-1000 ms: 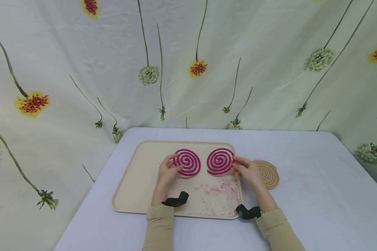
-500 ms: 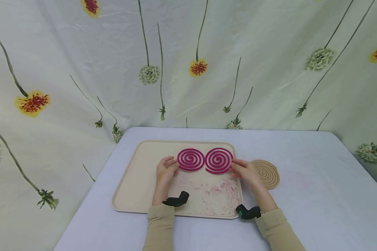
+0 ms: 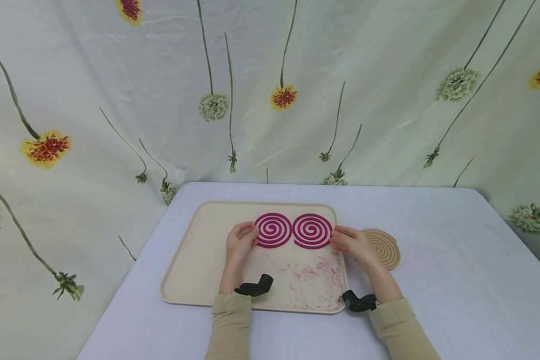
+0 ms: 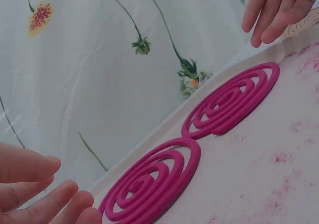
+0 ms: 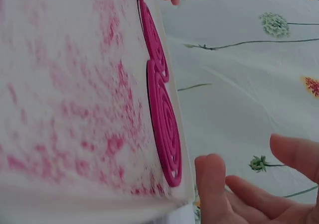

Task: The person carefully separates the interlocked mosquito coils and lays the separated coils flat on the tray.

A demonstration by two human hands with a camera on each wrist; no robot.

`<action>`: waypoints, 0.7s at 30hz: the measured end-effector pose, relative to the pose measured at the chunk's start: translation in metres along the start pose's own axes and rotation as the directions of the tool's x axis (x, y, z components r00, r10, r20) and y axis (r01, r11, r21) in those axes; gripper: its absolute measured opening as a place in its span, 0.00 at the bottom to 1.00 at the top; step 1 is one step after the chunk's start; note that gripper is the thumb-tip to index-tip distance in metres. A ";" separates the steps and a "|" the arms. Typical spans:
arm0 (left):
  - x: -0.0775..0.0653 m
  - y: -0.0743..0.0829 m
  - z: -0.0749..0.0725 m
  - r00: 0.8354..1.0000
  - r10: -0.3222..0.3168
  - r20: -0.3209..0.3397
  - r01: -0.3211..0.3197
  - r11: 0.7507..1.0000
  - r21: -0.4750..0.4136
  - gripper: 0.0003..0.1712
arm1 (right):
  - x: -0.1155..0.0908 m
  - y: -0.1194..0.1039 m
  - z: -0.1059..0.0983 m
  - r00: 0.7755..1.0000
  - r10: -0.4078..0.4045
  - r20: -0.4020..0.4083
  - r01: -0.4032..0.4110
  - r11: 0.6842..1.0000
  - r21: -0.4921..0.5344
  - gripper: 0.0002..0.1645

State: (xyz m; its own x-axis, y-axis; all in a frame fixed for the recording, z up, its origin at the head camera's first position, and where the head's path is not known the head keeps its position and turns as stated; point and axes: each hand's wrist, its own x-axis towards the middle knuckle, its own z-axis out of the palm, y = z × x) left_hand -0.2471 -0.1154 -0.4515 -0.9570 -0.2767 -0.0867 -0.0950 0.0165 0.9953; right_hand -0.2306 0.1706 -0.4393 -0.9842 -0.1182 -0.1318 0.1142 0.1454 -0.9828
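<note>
Two pink mosquito coils lie flat on the beige tray [image 3: 207, 265], edge to edge near its far side: a left coil [image 3: 271, 230] and a right coil [image 3: 312, 231]. My left hand [image 3: 240, 245] is at the outer edge of the left coil, fingers loosely bent and holding nothing. Beyond the right coil's outer edge, my right hand [image 3: 356, 246] hovers with relaxed fingers and a gap to the coil, which shows in the right wrist view. Part of a tan coil [image 3: 384, 250] lies off the tray under the right hand and forearm.
A white cloth covers the table [image 3: 454, 260]. Pink smears [image 3: 317, 280] mark the tray's front right part. A flower-print curtain [image 3: 261, 135] hangs behind the table. Black wrist cameras sit on both forearms.
The left coil has moved right and down until it meets the right coil, which has shifted slightly left. Both hands have let go of the coils.
</note>
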 end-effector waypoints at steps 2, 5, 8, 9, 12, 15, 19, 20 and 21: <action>-0.003 0.004 0.003 1.000 0.016 0.019 -0.016 1.000 -0.017 0.19 | -0.002 -0.003 -0.005 1.000 -0.011 0.015 0.011 1.000 -0.006 0.35; -0.008 0.010 0.010 0.997 0.050 0.059 -0.047 0.998 -0.048 0.19 | -0.005 -0.007 -0.016 1.000 -0.020 0.010 0.020 0.999 -0.028 0.36; -0.013 0.015 0.019 0.993 0.066 0.101 -0.059 0.996 -0.072 0.19 | -0.010 -0.014 -0.028 0.999 -0.033 0.000 0.033 0.997 -0.077 0.36; -0.015 0.016 0.023 0.991 0.069 0.117 -0.059 0.994 -0.088 0.20 | -0.012 -0.016 -0.032 0.999 -0.043 -0.003 0.042 0.994 -0.096 0.36; -0.019 0.017 0.034 0.985 0.074 0.155 -0.052 0.989 -0.139 0.19 | -0.017 -0.019 -0.045 0.997 -0.074 -0.015 0.071 0.987 -0.144 0.35; -0.030 0.026 0.046 0.975 0.074 0.207 -0.032 0.979 -0.200 0.18 | -0.013 -0.008 -0.063 0.995 -0.094 -0.040 0.086 0.983 -0.160 0.36; -0.040 0.027 0.065 0.959 0.087 0.270 -0.015 0.966 -0.258 0.16 | 0.009 0.032 -0.096 0.992 -0.092 -0.083 0.080 0.986 -0.144 0.38; -0.042 0.026 0.071 0.955 0.093 0.281 -0.016 0.964 -0.265 0.16 | 0.014 0.042 -0.104 0.991 -0.098 -0.096 0.084 0.987 -0.140 0.39; -0.043 0.021 0.077 0.952 0.102 0.288 -0.019 0.961 -0.277 0.15 | 0.018 0.051 -0.112 0.989 -0.101 -0.109 0.086 0.987 -0.139 0.39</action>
State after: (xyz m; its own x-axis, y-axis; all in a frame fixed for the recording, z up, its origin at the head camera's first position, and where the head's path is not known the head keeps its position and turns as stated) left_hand -0.2292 -0.0295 -0.4296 -0.9999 0.0146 0.0067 0.0029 -0.2453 0.9694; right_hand -0.2579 0.2857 -0.4775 -0.9996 -0.0242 -0.0165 0.0093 0.2703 -0.9627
